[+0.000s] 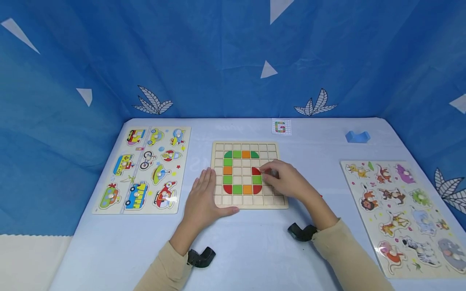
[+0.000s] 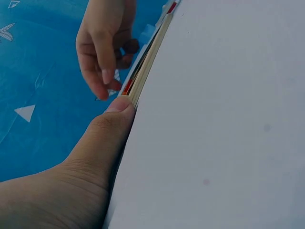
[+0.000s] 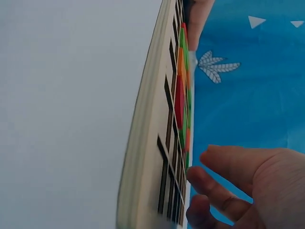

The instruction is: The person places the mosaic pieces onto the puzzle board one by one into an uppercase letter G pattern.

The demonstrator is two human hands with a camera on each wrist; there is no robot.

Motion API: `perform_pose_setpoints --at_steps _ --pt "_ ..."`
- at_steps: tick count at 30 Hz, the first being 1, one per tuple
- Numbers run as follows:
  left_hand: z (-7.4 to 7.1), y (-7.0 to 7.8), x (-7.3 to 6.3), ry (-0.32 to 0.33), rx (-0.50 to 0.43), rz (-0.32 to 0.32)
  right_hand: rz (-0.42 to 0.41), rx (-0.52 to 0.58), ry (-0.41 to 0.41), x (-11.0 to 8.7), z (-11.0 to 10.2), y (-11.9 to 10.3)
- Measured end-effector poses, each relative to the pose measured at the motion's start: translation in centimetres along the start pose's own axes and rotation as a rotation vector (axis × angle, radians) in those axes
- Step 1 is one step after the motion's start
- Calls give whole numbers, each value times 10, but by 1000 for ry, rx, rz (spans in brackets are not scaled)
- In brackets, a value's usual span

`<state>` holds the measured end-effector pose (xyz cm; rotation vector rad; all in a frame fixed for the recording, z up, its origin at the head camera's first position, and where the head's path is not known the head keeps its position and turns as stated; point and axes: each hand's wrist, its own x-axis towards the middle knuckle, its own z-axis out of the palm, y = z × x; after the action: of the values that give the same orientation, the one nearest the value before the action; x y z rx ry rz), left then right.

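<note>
A wooden grid board (image 1: 245, 205) lies in the middle of the table. Red, orange and green pieces set in its cells form a G-like outline. My left hand (image 1: 202, 200) lies with straight fingers along the board's left side, its thumb against the front edge (image 2: 126, 102). Over the right side hovers my right hand (image 1: 285, 178), fingers loosely bent, fingertips close by a red quarter-round piece (image 1: 255, 171) and the light green square (image 1: 256, 179) below it. Nothing shows between those fingers in the right wrist view (image 3: 228, 191).
A small pattern card (image 1: 282, 127) with a coloured G lies behind the board. At left is a vehicle puzzle (image 1: 183, 161), at right an animal puzzle (image 1: 364, 226). A blue notched block (image 1: 358, 137) stands at the back right. A blue curtain (image 1: 218, 60) hangs behind the table.
</note>
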<state>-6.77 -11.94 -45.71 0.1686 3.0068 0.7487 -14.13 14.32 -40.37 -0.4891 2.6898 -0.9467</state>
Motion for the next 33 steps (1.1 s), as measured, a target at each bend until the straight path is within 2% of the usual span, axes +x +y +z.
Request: perform_pose_setpoints --at_steps 10,18,24,33 --pt "0 0 1 2 5 4 83 -97 40 -50 -36 45" --pt "0 -1 0 -3 2 -6 147 -184 -31 -82 -59 72" --pt "1 0 0 -5 1 -5 152 -185 -56 -90 -60 79" --pt "-1 0 0 -6 2 -3 219 -185 -1 -83 -50 77"
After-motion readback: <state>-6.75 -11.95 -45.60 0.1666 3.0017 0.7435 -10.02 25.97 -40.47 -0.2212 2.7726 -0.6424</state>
